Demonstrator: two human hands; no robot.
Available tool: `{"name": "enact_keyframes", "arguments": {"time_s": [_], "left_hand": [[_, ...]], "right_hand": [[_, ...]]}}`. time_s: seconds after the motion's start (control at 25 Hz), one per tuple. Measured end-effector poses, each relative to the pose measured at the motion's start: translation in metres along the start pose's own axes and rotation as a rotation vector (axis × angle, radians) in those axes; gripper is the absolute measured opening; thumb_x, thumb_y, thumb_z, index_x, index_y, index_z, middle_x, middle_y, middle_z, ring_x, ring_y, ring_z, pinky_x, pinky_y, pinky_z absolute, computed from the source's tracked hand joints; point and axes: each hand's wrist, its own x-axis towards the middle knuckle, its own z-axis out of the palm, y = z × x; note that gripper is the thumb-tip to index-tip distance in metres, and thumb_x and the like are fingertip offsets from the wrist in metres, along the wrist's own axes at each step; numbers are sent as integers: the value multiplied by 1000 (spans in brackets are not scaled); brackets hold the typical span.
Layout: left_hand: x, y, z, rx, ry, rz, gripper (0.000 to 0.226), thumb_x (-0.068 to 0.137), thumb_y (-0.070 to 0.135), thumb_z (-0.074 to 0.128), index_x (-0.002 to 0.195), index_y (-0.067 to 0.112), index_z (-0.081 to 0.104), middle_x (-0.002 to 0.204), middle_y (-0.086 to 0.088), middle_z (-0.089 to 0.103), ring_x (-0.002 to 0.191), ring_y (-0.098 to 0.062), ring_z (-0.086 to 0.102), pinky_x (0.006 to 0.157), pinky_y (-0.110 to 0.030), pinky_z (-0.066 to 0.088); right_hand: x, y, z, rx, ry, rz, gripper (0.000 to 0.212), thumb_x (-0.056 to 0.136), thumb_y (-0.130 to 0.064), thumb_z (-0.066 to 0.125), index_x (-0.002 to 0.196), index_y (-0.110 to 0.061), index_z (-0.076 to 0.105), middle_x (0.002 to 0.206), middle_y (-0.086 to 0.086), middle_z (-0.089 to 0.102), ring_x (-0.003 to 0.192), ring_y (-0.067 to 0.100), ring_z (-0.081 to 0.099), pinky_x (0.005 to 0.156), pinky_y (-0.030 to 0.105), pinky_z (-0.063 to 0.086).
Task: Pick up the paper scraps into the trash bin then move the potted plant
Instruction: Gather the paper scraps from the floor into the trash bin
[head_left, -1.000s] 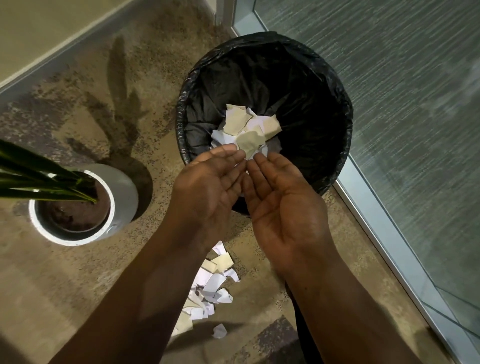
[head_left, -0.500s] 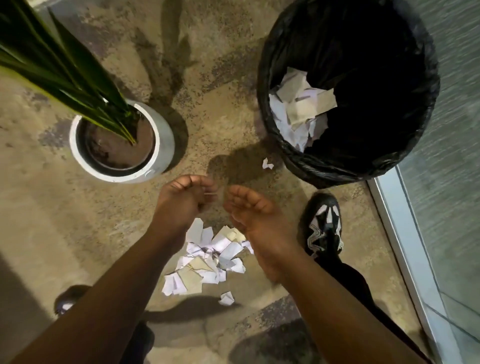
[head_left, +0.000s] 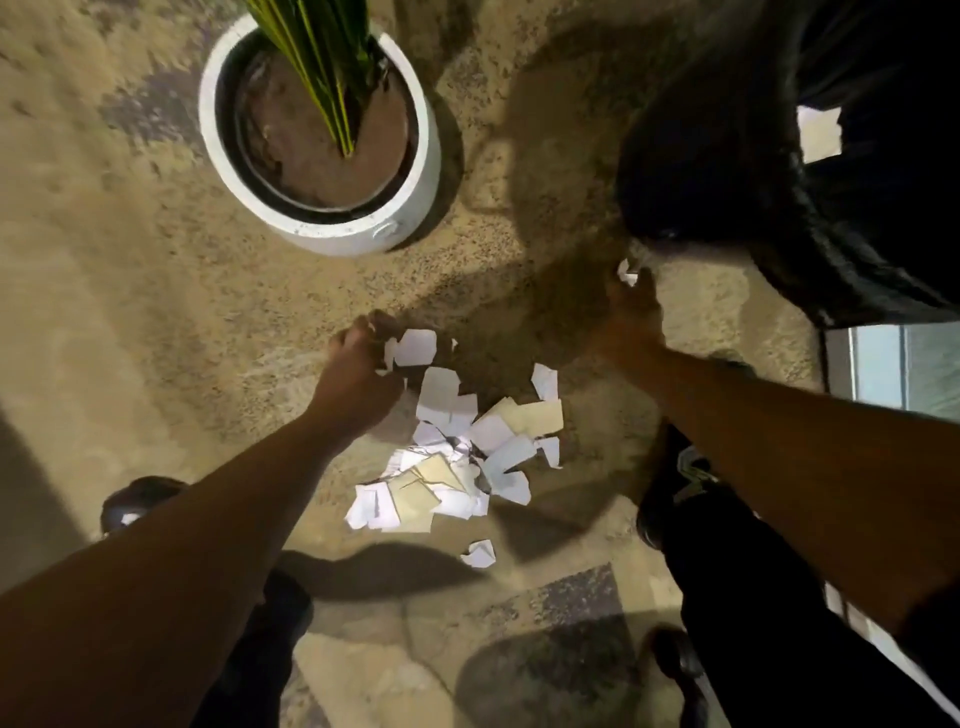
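A pile of white and tan paper scraps (head_left: 457, 441) lies on the carpet between my arms. My left hand (head_left: 358, 369) is at the pile's upper left corner, its fingers curled on the edge of a white scrap (head_left: 414, 347). My right hand (head_left: 631, 314) reaches to the foot of the black-lined trash bin (head_left: 769, 228), where its fingertips pinch a lone white scrap (head_left: 627, 272) on the floor. Some scraps (head_left: 818, 132) show inside the bin. The potted plant (head_left: 322, 236), a white pot with green leaves, stands at the upper left.
My right shoe (head_left: 685, 467) stands just right of the pile and my left shoe (head_left: 135, 499) lies under my left arm. One stray scrap (head_left: 479, 553) lies below the pile. A glass wall with a metal frame (head_left: 878, 364) runs along the right.
Both hands left the bin after dropping scraps and came down to the floor. The left went to the pile's corner; the right swung out to the lone scrap by the bin.
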Motion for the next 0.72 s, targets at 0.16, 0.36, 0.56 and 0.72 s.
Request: {"name": "enact_keyframes", "arguments": {"time_s": [0.16, 0.36, 0.56, 0.72], "left_hand": [[14, -15, 6, 113, 10, 1, 72, 79, 7, 67, 143, 26, 40, 134, -15, 40, 124, -41, 45, 105, -54, 45], [30, -19, 16, 185, -19, 111, 59, 78, 17, 69, 133, 32, 54, 127, -11, 42, 114, -35, 45, 98, -44, 45], [33, -10, 38, 263, -15, 195, 59, 75, 17, 82, 130, 20, 61, 138, -12, 45, 121, -37, 50, 102, -49, 47], [28, -9, 52, 349, 27, 244, 61, 75, 22, 81, 131, 23, 58, 140, -8, 42, 129, -36, 42, 105, -52, 43]], "right_hand": [[5, -20, 10, -356, -62, -96, 65, 98, -19, 56, 155, -10, 26, 164, 18, 15, 150, 37, 19, 120, 42, 22], [4, -19, 28, -383, 74, -250, 57, 93, -12, 59, 145, 1, 41, 152, 25, 37, 139, 41, 36, 114, 44, 30], [-24, -8, 62, -167, -73, -476, 25, 93, -14, 59, 114, -6, 71, 109, 18, 71, 98, 33, 66, 85, 35, 52], [-45, -14, 93, -57, -279, -520, 21, 89, -23, 68, 111, -23, 69, 99, -1, 74, 86, 17, 68, 75, 39, 59]]}}
